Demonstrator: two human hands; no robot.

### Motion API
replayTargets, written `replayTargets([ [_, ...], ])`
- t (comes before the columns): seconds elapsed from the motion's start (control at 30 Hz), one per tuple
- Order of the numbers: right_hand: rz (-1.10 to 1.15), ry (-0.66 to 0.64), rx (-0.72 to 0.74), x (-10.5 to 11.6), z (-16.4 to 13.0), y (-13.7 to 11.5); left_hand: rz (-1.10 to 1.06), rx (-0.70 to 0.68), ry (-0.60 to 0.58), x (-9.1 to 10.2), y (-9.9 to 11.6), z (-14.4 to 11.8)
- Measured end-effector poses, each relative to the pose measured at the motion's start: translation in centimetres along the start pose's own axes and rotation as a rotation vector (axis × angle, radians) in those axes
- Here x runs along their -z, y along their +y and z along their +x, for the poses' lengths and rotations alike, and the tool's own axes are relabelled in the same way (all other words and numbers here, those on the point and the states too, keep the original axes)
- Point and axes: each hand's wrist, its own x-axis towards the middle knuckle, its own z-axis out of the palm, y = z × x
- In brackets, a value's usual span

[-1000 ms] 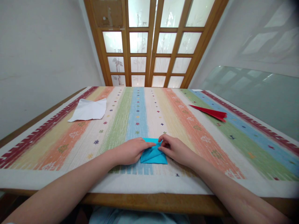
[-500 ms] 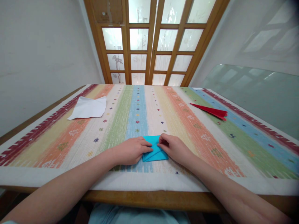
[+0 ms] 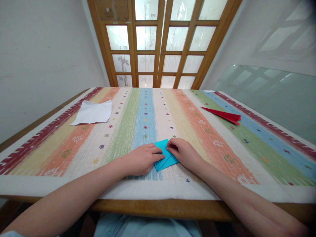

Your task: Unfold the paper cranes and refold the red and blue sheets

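Observation:
A folded piece of bright blue paper [image 3: 164, 162] lies on the striped tablecloth near the front edge, with a diagonal crease or flap line across it. My left hand [image 3: 144, 158] grips its left side, thumb and fingers pressed on top of the sheet. At the paper's upper right edge, my right hand [image 3: 183, 151] has thumb and forefinger pinched together on it. Parts of the paper's left and right sides are hidden under my hands.
A white sheet of paper [image 3: 93, 112] lies at the left on the tablecloth [image 3: 128, 131]. To the right is a pointed, folded red paper [image 3: 223, 115]. Glazed wooden doors [image 3: 158, 49] stand beyond the table, and a glass panel [image 3: 271, 89] leans at the right.
The blue paper has turned counterclockwise on the cloth and now sits at a tilt. Both hands have shifted slightly with it and keep contact.

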Motion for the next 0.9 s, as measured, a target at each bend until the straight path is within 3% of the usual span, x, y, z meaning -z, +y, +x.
replayTargets([
  [0.17, -0.041, 0.027, 0.023, -0.3, 0.0, 0.3, -0.050, 0.014, 0.053, -0.4, -0.3, 0.1],
  [0.53, -0.039, 0.031, 0.029, -0.6, 0.0, 0.7, -0.035, 0.069, 0.044, -0.4, -0.2, 0.8],
  [0.9, -0.049, 0.020, 0.038, -0.5, 0.1, 0.6, 0.074, -0.025, -0.019, -0.5, -1.0, 0.5],
])
